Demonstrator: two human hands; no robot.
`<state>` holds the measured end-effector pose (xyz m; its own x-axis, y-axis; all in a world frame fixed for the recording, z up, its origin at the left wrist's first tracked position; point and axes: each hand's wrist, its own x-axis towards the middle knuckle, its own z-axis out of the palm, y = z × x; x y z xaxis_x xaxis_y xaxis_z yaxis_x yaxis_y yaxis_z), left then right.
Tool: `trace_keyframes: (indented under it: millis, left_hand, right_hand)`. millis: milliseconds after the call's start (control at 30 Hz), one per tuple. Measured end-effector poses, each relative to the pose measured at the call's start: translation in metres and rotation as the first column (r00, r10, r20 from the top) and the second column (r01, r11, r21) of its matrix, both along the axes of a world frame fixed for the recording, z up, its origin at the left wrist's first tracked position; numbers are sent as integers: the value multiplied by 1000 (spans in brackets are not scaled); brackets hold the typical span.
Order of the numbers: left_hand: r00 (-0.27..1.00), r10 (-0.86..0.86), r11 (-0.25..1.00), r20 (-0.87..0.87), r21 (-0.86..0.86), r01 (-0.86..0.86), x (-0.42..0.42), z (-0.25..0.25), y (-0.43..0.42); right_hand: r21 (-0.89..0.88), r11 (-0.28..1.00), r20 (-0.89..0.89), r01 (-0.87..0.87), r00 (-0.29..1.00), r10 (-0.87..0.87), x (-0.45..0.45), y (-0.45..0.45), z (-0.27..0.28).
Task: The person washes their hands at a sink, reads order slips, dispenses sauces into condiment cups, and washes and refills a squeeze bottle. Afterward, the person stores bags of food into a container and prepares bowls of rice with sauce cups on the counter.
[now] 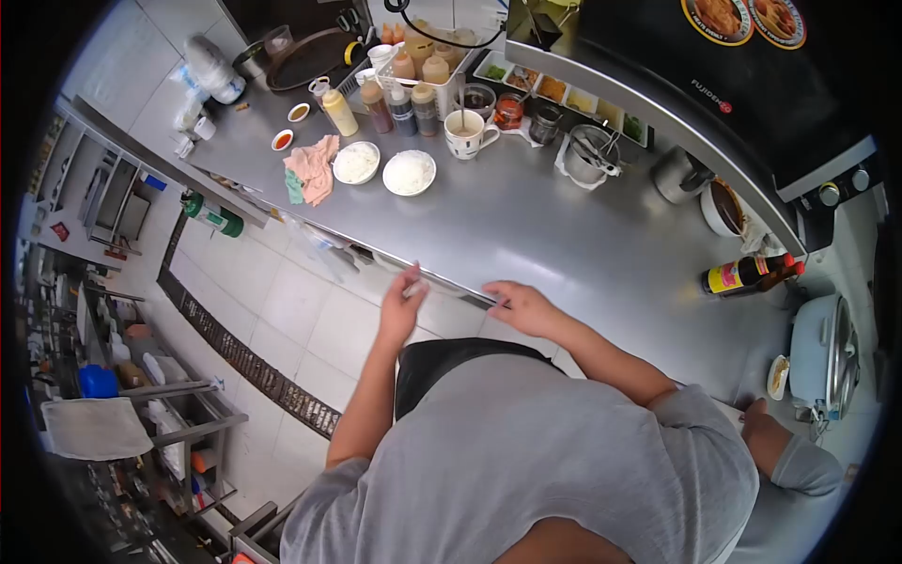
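Note:
My left hand (404,303) hangs in front of the counter's near edge, fingers loosely curled and apart, with nothing visible in it. At the same edge, my right hand (524,308) is over the metal rim, its fingers stretched toward the left; I cannot tell whether they touch it. Beyond the hands, on the steel counter (489,226), stand a bowl of white rice (411,173) and a second rice bowl (357,164). A pink cloth (313,167) lies left of them, over a green one. A patterned mug (467,134) with a utensil in it stands behind.
Several squeeze bottles (401,108) and small sauce dishes (282,140) stand farther back. A metal pot (589,155) holds utensils. Dark sauce bottles (747,274) lie at the right near a rice cooker (817,352). Another person's hand (759,428) is at the right. A drain grate (235,348) crosses the floor.

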<state>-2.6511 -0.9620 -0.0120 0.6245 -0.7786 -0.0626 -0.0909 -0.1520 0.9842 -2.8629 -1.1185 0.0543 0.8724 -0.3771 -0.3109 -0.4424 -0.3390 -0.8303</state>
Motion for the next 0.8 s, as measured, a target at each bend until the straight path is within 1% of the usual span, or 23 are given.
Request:
trace_keyframes:
  millis: [33,67,100,133,167,200,233,267,300,367,400,467,533,567,600,633,700,733,767,800]
  left_hand:
    - [996,37,999,81,5,-38,25,14,-6]
    - [986,98,991,132,73,-108,49,38,-12]
    - [973,188,979,133,48,-196,86,33,-17]
    - [940,252,962,229,44,-268,119,33,-18]
    - [891,314,943,328,4,-334,157,37,-26]
    - [830,315,937,460,-10,-350,201,32,-32]
    - [758,313,930,573,-21,-368,239,25,-39]
    - [731,308,916,610,18,-401,271,29,-48]
    - [708,295,898,641,66,-434,299,30,-58]
    - [659,191,891,727,154,-428,355,12,-84]
    - [631,125,880,766,208,-427,381,0,-91]
    - [548,-200,842,812,429,-328,411,-24,-104]
    - [476,-407,807,779,551,-211,417,-52,-99]
    - [426,-357,868,831,463,-177,416,-60,-90]
    - [381,-297,919,876,371,-135,417,-63,-82]
    - [402,-316,926,860,371,-65,420,-57,-74]
    - [448,-350,931,823,358,71,426,-40,-63]
    - [452,-361,930,816,352,108,429,-35,-58]
    - [457,-368,929,810,341,143,431,-32,-56]
    - [463,-370,929,806,325,177,434,-29,-56]
  right_hand:
    - [-10,999,40,48,998,-48,0,-4,-2]
    - [-24,995,85,95,992,-92,4,-11,-3]
    - [13,991,32,132,991,-132,6,-14,6]
    - [34,984,-3,174,985,-174,9,-16,14]
    - [-18,981,-25,195,980,-196,13,-21,5]
    - [-124,971,56,202,979,-197,15,-27,-15]
    - [-50,961,64,273,961,-269,21,-31,-11]
    - [39,940,46,338,940,-339,29,-31,-3]
    - [106,914,71,392,914,-400,40,-39,0]
    - [264,835,92,483,849,-521,71,-44,1]
    - [281,803,135,526,806,-576,96,-39,9]
    - [320,728,212,606,703,-679,148,-39,42]
    - [343,747,319,570,677,-663,207,-33,73]
    - [346,760,376,550,661,-649,238,-37,90]
    - [245,809,446,535,679,-583,266,-45,107]
    - [137,845,503,517,698,-509,294,-54,125]
    - [-107,823,630,558,679,-378,345,-69,185]
    - [-195,792,687,578,657,-310,370,-84,211]
    - [-275,717,759,640,602,-247,395,-104,232]
    - [-430,565,795,704,592,-132,419,-121,262]
